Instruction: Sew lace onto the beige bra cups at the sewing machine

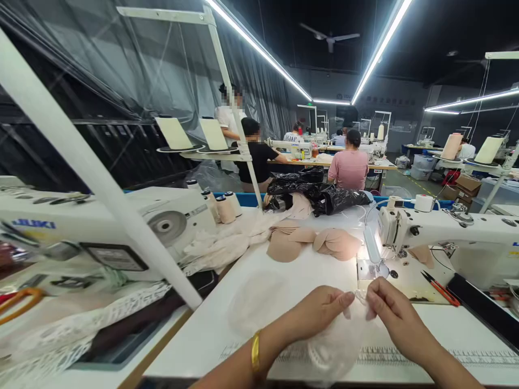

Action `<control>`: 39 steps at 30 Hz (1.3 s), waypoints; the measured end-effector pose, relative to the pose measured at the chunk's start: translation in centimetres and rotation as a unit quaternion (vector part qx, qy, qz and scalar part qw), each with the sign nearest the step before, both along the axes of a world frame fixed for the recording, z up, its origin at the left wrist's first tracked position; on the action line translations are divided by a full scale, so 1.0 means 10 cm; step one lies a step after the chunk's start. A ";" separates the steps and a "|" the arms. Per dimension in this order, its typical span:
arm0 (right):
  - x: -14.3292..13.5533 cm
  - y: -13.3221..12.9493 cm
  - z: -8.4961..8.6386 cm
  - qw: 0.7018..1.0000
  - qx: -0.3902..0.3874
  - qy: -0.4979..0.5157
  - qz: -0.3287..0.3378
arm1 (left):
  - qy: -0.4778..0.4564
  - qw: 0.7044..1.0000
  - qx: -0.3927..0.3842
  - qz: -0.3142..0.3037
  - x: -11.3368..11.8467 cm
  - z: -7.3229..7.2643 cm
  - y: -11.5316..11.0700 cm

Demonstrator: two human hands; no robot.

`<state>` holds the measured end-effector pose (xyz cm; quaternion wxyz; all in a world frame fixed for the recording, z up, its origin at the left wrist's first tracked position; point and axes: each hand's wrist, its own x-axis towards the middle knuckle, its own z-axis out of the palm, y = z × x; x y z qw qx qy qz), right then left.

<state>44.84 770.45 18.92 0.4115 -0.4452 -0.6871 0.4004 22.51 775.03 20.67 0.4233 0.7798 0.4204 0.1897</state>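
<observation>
Left hand (320,310) and right hand (391,310) meet at table center, near edge, both pinching the top edge of a white cup (338,346) between thumb and fingertips. Cup is thin, pale, hangs down from the fingers onto the white table (446,335), over a printed ruler strip (405,356). Gold bangle (255,352) on left wrist.

Just beyond the hands: sewing machine (446,237) on the right, its lamp lit, needle plate (367,268) close behind the fingers. Red snips (440,288) lie right of the plate. Beige cups (314,243) piled mid-table, well apart from the hands. White lace (219,246) heaped left of them, black bag (318,194) further back. Thread cones (221,205) by a second machine (101,232) on the left; a white stand pole (97,167) cuts diagonally across that side and blocks part of it. Orange scissors handle (18,302) at far left edge.

Other people sit at tables in the background, backs turned.
</observation>
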 end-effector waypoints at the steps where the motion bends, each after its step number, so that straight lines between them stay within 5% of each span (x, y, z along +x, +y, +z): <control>1: 0.02 0.07 -0.03 0.999 -0.037 0.018 0.004 | 0.032 0.998 0.052 0.024 -0.03 0.03 0.11; 4: 0.07 0.29 -0.19 0.991 -0.118 0.064 -0.002 | 0.090 0.964 0.207 0.144 -0.10 0.10 0.53; 9: 0.10 0.44 -0.39 0.980 -0.154 0.124 -0.003 | 0.142 0.943 0.238 0.186 -0.24 0.10 1.06; 15: 0.08 0.41 -0.36 0.980 -0.148 0.133 0.002 | 0.166 0.934 0.241 0.203 -0.34 0.11 1.20; 18: 0.08 0.42 -0.34 0.980 -0.147 0.135 0.000 | 0.167 0.914 0.251 0.272 -0.36 0.21 1.20; 22: 0.09 0.42 -0.32 0.977 -0.153 0.147 -0.003 | 0.132 0.872 0.289 0.373 -0.38 0.41 0.98; 24: 0.09 0.42 -0.30 0.975 -0.158 0.157 -0.002 | 0.093 0.877 0.282 0.379 -0.36 0.47 0.73; 28: 0.09 0.39 -0.27 0.971 -0.168 0.171 0.004 | -0.068 0.953 0.101 0.277 -0.25 0.40 0.10; 31: 0.11 0.35 -0.24 0.971 -0.165 0.175 0.011 | -0.124 0.962 0.007 0.244 -0.13 0.20 -0.21; 35: 0.14 0.31 -0.23 0.978 -0.144 0.151 0.016 | -0.082 0.969 -0.014 0.231 -0.04 0.01 -0.34; 39: 0.10 0.24 -0.20 0.986 -0.119 0.113 0.010 | 0.020 0.985 0.085 0.150 -0.02 0.11 -0.31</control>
